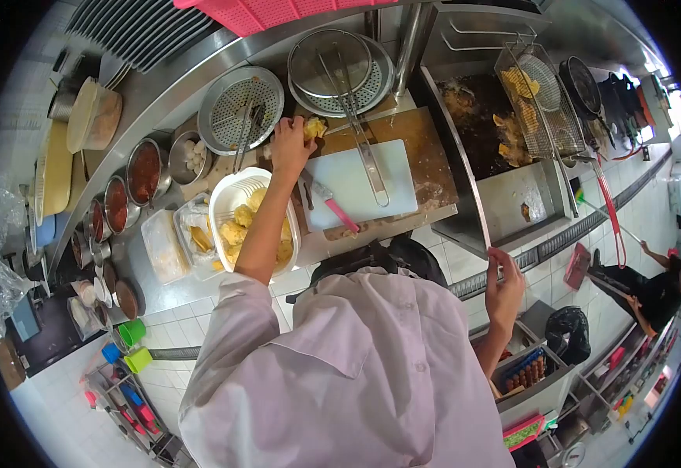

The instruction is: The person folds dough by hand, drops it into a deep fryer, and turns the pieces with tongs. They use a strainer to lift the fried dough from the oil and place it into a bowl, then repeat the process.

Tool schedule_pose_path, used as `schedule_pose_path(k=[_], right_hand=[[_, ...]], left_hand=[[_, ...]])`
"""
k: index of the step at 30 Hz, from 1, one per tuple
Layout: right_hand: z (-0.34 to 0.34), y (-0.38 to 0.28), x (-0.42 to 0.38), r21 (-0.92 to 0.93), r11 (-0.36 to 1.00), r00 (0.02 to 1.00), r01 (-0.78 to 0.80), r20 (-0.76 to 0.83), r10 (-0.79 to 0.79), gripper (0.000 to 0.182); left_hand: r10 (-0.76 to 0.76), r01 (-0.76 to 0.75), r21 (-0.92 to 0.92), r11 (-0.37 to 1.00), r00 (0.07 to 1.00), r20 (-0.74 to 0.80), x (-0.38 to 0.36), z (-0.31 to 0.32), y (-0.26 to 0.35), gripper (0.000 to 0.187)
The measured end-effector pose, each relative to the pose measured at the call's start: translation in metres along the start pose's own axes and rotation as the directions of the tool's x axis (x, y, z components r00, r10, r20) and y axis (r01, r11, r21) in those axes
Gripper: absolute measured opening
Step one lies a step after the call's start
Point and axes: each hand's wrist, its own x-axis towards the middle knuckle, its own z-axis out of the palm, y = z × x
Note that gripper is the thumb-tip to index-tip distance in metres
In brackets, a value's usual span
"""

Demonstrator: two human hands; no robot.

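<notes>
Left hand: yours, stretched over the worktop; grip closed, fingers curled on a yellow piece. The piece lies beyond the cutting board's upper left corner, just right of a perforated pan; whether it is lifted, you cannot tell from here.

Right hand: yours, beside the fryer's near corner; grip loosely open, fingers bent, nothing visible within. Contact with the metal edge cannot be told.

White basket: beneath your left forearm, holding more yellow pieces.

Cutting board: white, in front of you. Knife with pink handle across its left side; handle of a long skimmer laid over its middle.

Perforated pan: beyond your left hand, tongs resting in it.

Fryer: to your right, dark oil inside; wire basket at its far right, containing golden slices.

Bowls, to your left: one of white round items, one of red sauce.
</notes>
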Motion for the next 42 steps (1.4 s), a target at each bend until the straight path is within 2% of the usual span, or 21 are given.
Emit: schedule_pose_path(k=[2,4,7,10,14,16,17,18,21,24,27,30,33,36,39,42], right_hand=[[0.001,-0.009,0.008,0.021,0.998,0.998,0.066,0.014,-0.067,0.016],[0.003,-0.02,0.018,0.074,0.99,0.992,0.12,0.032,-0.122,0.016],[0.013,-0.05,0.038,0.22,0.959,0.975,0.177,0.095,-0.202,0.017],[0.028,-0.092,0.06,0.391,0.886,0.924,0.249,0.179,-0.339,0.019],[0.044,-0.163,0.073,0.566,0.766,0.82,0.303,0.255,-0.513,0.031],[0.062,-0.177,0.075,0.684,0.671,0.795,0.287,0.22,-0.565,0.034],[0.07,-0.182,0.074,0.739,0.615,0.782,0.275,0.201,-0.59,0.035],[0.075,-0.188,0.072,0.836,0.527,0.803,0.153,0.206,-0.56,0.036],[0.081,-0.207,0.071,0.911,0.411,0.838,0.026,0.205,-0.506,0.03],[0.094,-0.182,0.086,0.856,0.461,0.687,0.235,0.189,-0.701,0.035],[0.099,-0.173,0.088,0.911,0.346,0.664,0.223,0.118,-0.739,0.035],[0.085,-0.203,0.074,0.956,0.282,0.79,-0.078,0.232,-0.568,0.033],[0.086,-0.203,0.074,0.961,0.231,0.797,-0.152,0.257,-0.547,0.025],[0.093,-0.174,0.081,0.936,0.349,0.742,-0.057,0.273,-0.612,0.025],[0.088,-0.16,0.081,0.926,0.361,0.685,-0.111,0.335,-0.648,0.024],[0.082,-0.152,0.085,0.871,0.457,0.522,0.178,0.31,-0.794,0.026]], left_hand=[[-0.037,0.041,-0.19,0.981,0.999,0.021,-0.009,-0.017,0.001,0.056],[-0.085,0.097,-0.429,0.898,0.995,0.048,-0.026,-0.042,0.006,0.053],[-0.006,-0.018,-0.714,0.7,1.0,-0.03,-0.061,-0.093,0.032,0.051],[0.022,-0.17,-0.76,0.627,0.979,-0.202,-0.09,-0.136,0.067,0.057],[0.102,-0.376,-0.663,0.648,0.905,-0.413,-0.113,-0.174,0.093,0.064],[0.112,-0.474,-0.621,0.624,0.841,-0.529,-0.118,-0.185,0.102,0.063],[0.118,-0.522,-0.591,0.616,0.802,-0.585,-0.12,-0.188,0.106,0.063],[0.126,-0.547,-0.554,0.627,0.774,-0.621,-0.123,-0.189,0.107,0.062],[0.142,-0.58,-0.504,0.64,0.734,-0.664,-0.133,-0.197,0.104,0.061],[0.125,-0.545,-0.424,0.723,0.707,-0.696,-0.137,-0.203,0.102,0.058],[0.123,-0.5,-0.344,0.795,0.687,-0.716,-0.14,-0.207,0.1,0.054],[0.147,-0.484,-0.281,0.829,0.673,-0.725,-0.141,-0.208,0.1,0.051],[0.174,-0.479,-0.232,0.846,0.661,-0.73,-0.14,-0.208,0.105,0.05],[0.128,-0.442,-0.236,0.865,0.65,-0.749,-0.138,-0.208,0.107,0.051],[0.083,-0.4,-0.249,0.882,0.653,-0.753,-0.135,-0.208,0.108,0.05],[0.124,-0.434,-0.239,0.869,0.658,-0.743,-0.132,-0.205,0.106,0.048]])
